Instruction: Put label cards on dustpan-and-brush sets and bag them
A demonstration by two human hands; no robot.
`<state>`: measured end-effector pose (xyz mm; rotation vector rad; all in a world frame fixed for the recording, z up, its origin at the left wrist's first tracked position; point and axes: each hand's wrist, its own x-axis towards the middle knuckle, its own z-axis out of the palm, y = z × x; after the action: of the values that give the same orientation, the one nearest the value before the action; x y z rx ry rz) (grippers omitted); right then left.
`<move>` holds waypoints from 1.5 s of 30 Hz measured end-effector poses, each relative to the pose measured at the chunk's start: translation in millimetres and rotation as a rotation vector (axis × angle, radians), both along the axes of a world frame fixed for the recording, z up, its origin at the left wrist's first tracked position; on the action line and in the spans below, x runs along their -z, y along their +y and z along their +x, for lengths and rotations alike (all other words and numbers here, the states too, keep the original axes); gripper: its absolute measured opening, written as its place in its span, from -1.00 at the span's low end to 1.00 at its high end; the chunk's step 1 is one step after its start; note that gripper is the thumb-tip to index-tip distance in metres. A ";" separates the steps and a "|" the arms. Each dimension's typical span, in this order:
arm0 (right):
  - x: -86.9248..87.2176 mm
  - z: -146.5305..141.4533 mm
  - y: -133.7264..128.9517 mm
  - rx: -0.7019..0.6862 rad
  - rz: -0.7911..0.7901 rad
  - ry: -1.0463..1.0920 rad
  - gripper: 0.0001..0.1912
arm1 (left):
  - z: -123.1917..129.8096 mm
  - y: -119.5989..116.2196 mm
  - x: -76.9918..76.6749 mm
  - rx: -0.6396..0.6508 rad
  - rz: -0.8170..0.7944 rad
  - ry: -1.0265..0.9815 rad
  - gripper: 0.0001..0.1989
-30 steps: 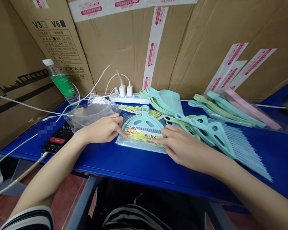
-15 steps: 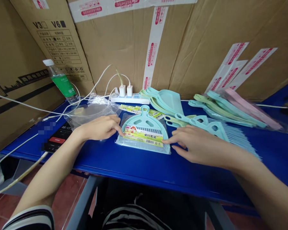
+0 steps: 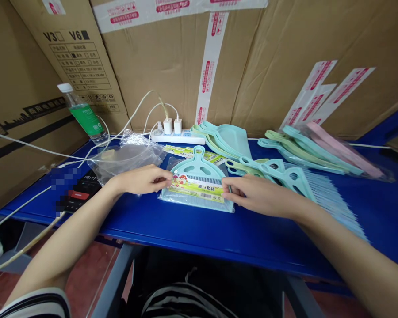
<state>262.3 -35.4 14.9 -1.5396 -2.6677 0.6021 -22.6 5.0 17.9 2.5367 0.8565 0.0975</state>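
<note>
A light-blue dustpan [image 3: 199, 164] lies on the blue table in a clear plastic bag, its looped handle pointing away from me. Blue brush bristles show across it, behind a yellow-green printed label [image 3: 195, 188]. My left hand [image 3: 146, 179] is closed in a pinch at the left end of the label. At the right end, my right hand [image 3: 252, 194] pinches with curled fingers. Whether the fingertips grip the bag film, the label or both, I cannot tell.
Dustpans [image 3: 230, 139] and brushes [image 3: 295, 179] lie behind and to the right, near bagged pastel pieces [image 3: 325, 150]. On the left are a crumpled plastic bag [image 3: 126, 154], a phone [image 3: 78, 192], a water bottle [image 3: 86, 117] and cables. A power strip [image 3: 179, 138] stands before the cardboard.
Both hands have gone from outstretched index fingers at the label's ends to curled, pinching fingers there. The dustpan stays in about the same place.
</note>
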 end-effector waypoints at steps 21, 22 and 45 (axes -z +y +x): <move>8.2 -3.8 -0.9 0.027 0.039 0.036 -0.81 | -1.8 5.1 7.3 -0.052 -0.165 -0.028 -0.72; 9.0 -3.4 -0.4 0.029 0.038 0.042 -0.83 | -1.8 5.0 7.1 -0.047 -0.158 -0.025 -0.72; 10.7 -1.7 9.0 0.116 -0.138 0.111 -0.88 | -1.7 4.8 8.9 -0.064 -0.069 -0.009 -0.72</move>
<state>260.6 -26.4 4.3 -1.6275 -2.4828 0.8543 -24.2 9.8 9.0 2.4435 0.9223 0.0982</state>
